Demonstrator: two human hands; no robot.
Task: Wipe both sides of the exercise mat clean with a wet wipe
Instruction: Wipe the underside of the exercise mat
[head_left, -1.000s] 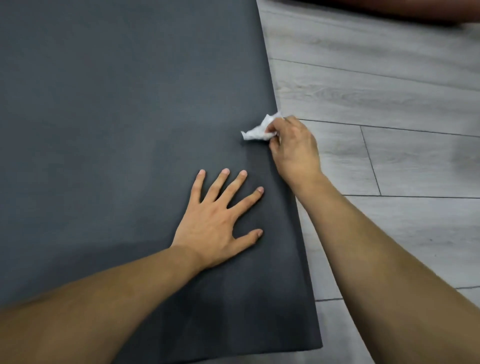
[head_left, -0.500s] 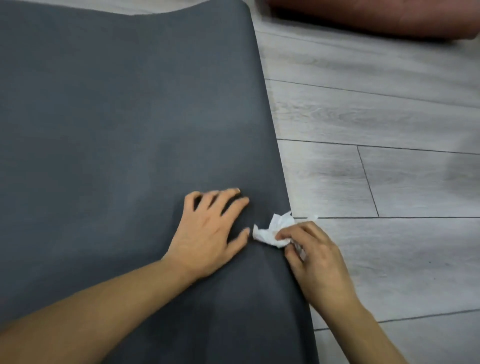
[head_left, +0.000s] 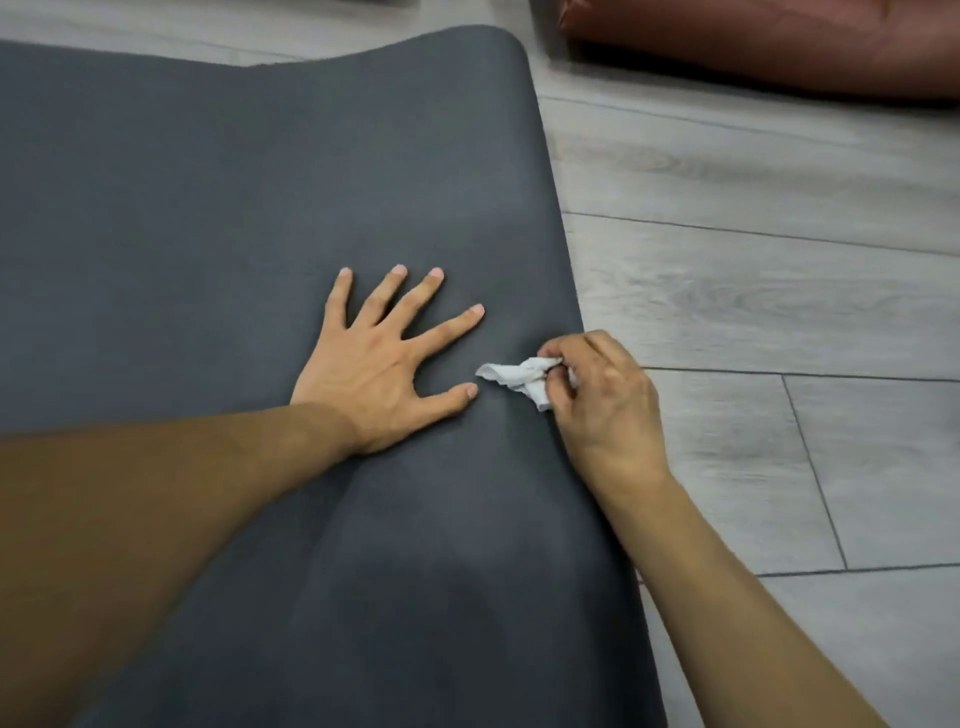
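I see dark grey exercise mat (head_left: 218, 197) filling left and centre of frame, on grey floor (head_left: 769, 291); left hand (head_left: 382, 369) spread flat on mat at centre; right hand (head_left: 602, 400) pinching crumpled wet wipe (head_left: 517, 379) near mat's right edge

Mat (head_left: 260, 182) on floor (head_left: 753, 291); cushion (head_left: 779, 41), perhaps, behind its right corner.

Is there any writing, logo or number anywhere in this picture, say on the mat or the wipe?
None can be read.
The dark grey exercise mat shows no print or logo.
The crumpled wet wipe, pinched by the right hand, is plain white.
The grey wood-look floor and the reddish cushion at the top carry no lettering.
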